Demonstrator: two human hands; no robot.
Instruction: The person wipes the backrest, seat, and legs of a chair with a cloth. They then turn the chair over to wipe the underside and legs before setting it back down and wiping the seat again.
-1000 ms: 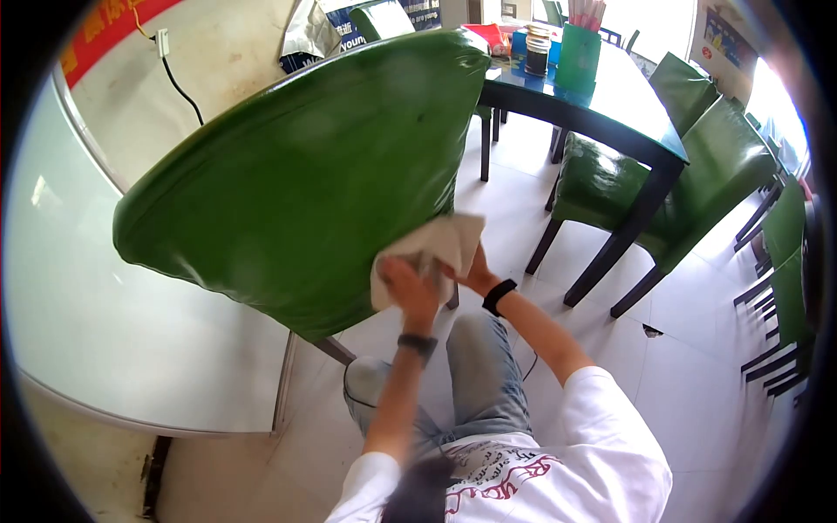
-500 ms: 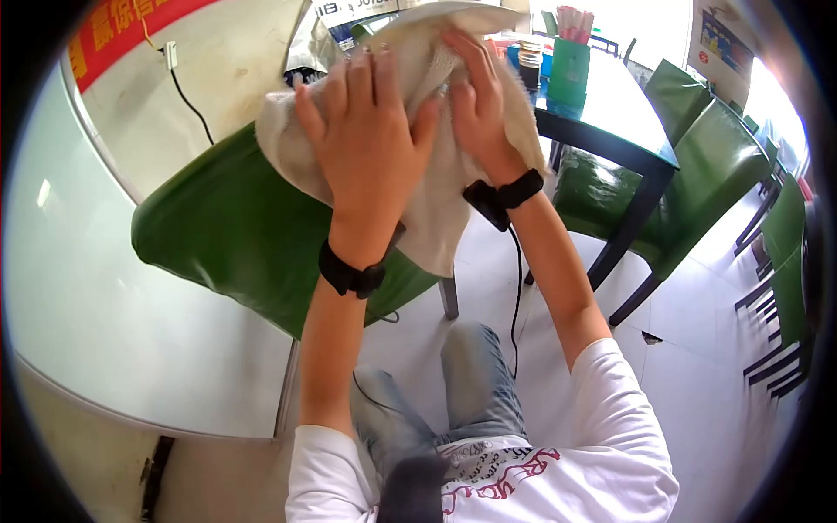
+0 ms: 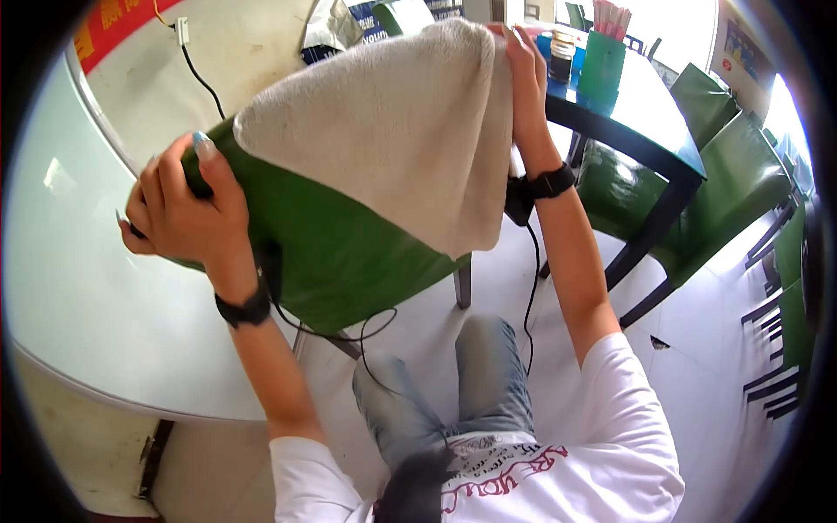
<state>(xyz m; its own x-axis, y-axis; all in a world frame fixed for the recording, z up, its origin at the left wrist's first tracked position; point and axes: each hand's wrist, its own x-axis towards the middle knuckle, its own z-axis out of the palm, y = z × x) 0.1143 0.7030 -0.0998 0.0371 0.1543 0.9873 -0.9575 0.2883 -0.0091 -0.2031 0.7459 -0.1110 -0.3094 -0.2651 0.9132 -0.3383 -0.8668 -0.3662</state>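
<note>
A green padded chair (image 3: 340,248) stands before me, its back tilted in view. Draped over its upper right part is a beige cloth (image 3: 392,131), with folds hanging down on the right. My left hand (image 3: 187,205) is closed round the chair's left corner, thumb on the near side and fingers curled over the edge. At the right edge of the chair back, my right hand (image 3: 526,91) grips the cloth against it, with the fingers close together; the palm side is hidden. Each wrist wears a black strap with a cable.
To the right is a dark-edged table (image 3: 654,131) bearing a green holder (image 3: 603,68) of pink-wrapped sticks and a jar (image 3: 561,59). More green chairs (image 3: 732,192) stand beyond it. A pale glossy panel (image 3: 105,288) lies to the left. A black cable (image 3: 202,78) hangs on the wall.
My left hand has left the cloth and moved left and down onto the chair's corner. My right hand has shifted right with the cloth, which now lies more spread over the chair back.
</note>
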